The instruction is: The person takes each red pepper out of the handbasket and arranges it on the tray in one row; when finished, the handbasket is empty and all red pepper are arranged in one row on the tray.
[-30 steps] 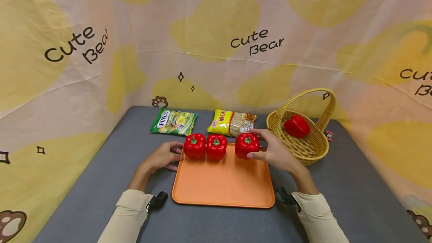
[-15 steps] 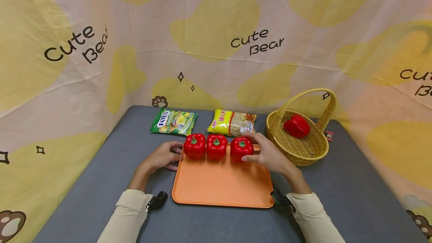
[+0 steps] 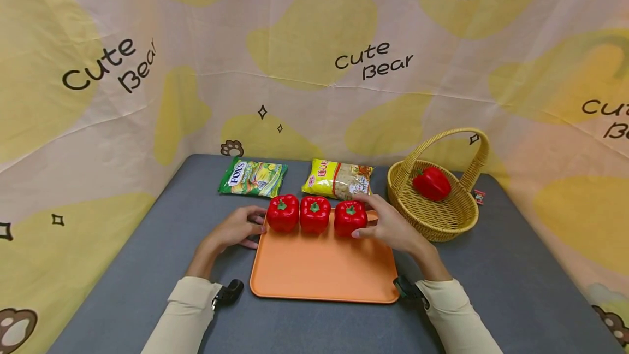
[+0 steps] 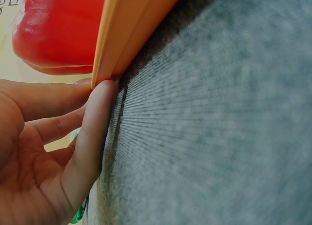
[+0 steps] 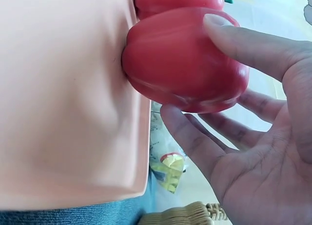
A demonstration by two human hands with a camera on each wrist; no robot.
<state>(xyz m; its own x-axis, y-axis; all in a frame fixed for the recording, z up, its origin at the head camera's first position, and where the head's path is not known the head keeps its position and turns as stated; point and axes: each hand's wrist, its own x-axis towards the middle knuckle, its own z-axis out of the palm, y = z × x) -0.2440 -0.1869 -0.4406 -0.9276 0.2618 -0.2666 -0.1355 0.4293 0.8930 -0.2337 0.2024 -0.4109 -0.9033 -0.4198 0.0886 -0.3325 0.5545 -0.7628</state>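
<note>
An orange tray (image 3: 324, 275) lies on the grey table, with three red bell peppers in a row along its far side. My right hand (image 3: 388, 225) holds the rightmost bell pepper (image 3: 349, 220); in the right wrist view its thumb is on one side and the fingers on the other. That pepper stands upright, a small gap from the middle bell pepper (image 3: 315, 215). At the left corner is the left bell pepper (image 3: 283, 213). My left hand (image 3: 238, 227) pinches the tray's left rim, thumb and fingertip meeting at the edge in the left wrist view.
A yellow wicker basket (image 3: 444, 220) with a tall handle stands at the back right, another red bell pepper (image 3: 432, 183) inside. Behind the tray lie a green FOX'S bag (image 3: 254, 177) and a yellow pasta bag (image 3: 339, 178). A small red packet (image 3: 479, 197) sits right of the basket.
My right hand has moved left with the rightmost bell pepper, narrowing its gap to the middle one; in the last half second it barely shifts. The left hand stays at the tray's rim.
</note>
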